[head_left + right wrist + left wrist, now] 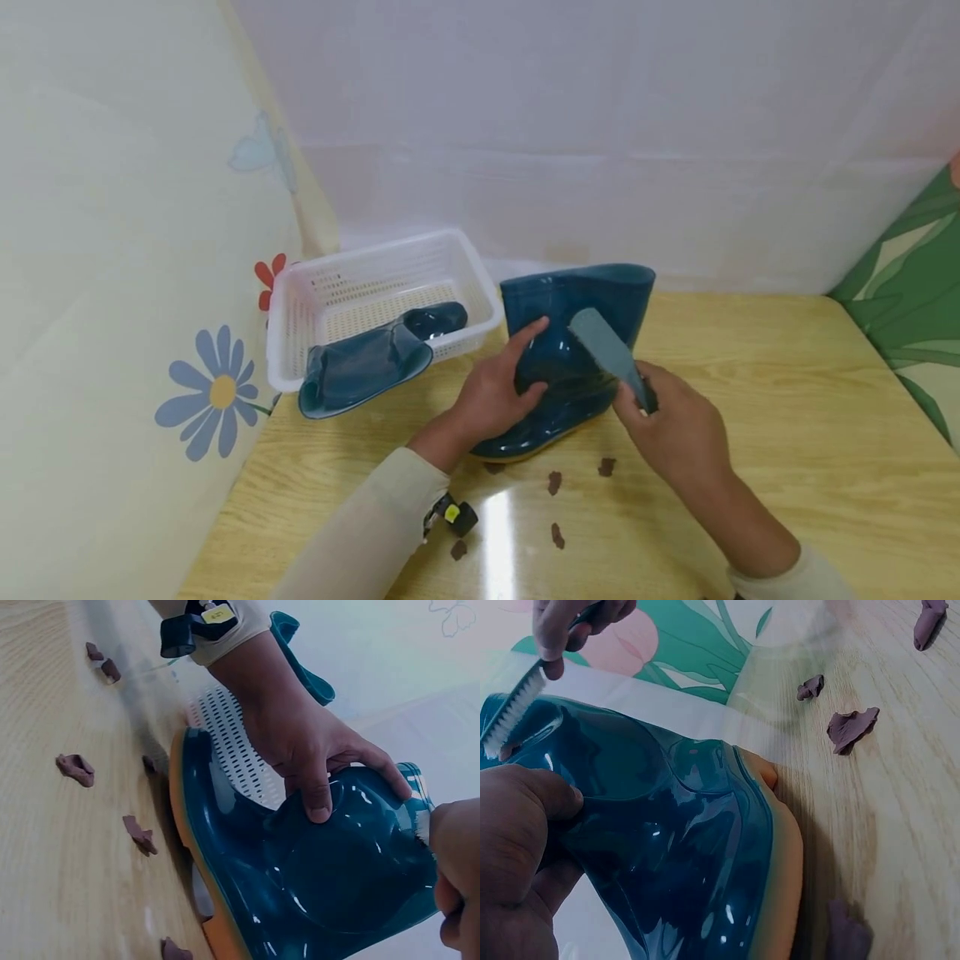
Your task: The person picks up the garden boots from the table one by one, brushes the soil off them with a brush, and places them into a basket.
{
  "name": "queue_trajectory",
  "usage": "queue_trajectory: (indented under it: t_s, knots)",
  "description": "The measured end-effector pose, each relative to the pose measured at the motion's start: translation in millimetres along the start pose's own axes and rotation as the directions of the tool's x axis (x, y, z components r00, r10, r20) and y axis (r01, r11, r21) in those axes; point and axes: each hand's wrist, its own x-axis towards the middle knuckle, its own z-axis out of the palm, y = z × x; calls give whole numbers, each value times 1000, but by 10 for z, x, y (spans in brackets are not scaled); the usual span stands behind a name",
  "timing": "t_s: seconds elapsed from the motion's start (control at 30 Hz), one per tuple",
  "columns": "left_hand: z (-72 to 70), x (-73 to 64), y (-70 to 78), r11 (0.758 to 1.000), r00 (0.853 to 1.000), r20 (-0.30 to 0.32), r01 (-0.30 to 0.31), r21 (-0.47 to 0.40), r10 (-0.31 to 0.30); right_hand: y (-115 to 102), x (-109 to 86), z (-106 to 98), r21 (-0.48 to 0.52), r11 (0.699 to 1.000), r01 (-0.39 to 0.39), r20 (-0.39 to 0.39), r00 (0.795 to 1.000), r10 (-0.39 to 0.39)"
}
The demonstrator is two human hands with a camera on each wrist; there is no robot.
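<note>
A glossy dark teal rain boot (555,354) with a tan sole stands upright on the wooden table. My left hand (491,396) grips its shaft just above the ankle, thumb on the side nearer me. In my right hand (678,425) is a grey-green scrub brush (603,343), held by its handle. In the left wrist view, the white bristles (514,716) face the upper shaft and meet it near the top. The right wrist view has most of the brush hidden behind the right hand (457,862).
Left of the boot, a white plastic basket (480,279) holds a second teal boot (367,367), whose shaft hangs over the near rim. Several brown, mud-like scraps (554,482) lie on the table before the upright boot. A pale cloth wall (600,200) closes off the back.
</note>
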Motion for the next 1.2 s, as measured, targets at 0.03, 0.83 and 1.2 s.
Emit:
queue_trajectory:
  t_s: [0.03, 0.83, 1.2]
  knots:
    - [1, 2, 1, 1000, 1000, 2, 3, -1, -3, 6, -13, 7, -4, 1000, -1, 7, 1000, 1]
    - [6, 2, 7, 1000, 1000, -3, -13, -3, 13, 58, -99, 46, -16, 999, 46, -25, 999, -47]
    - [14, 1, -3, 1000, 1000, -15, -25, 5, 25, 7, -78, -16, 10, 999, 51, -37, 998, -50]
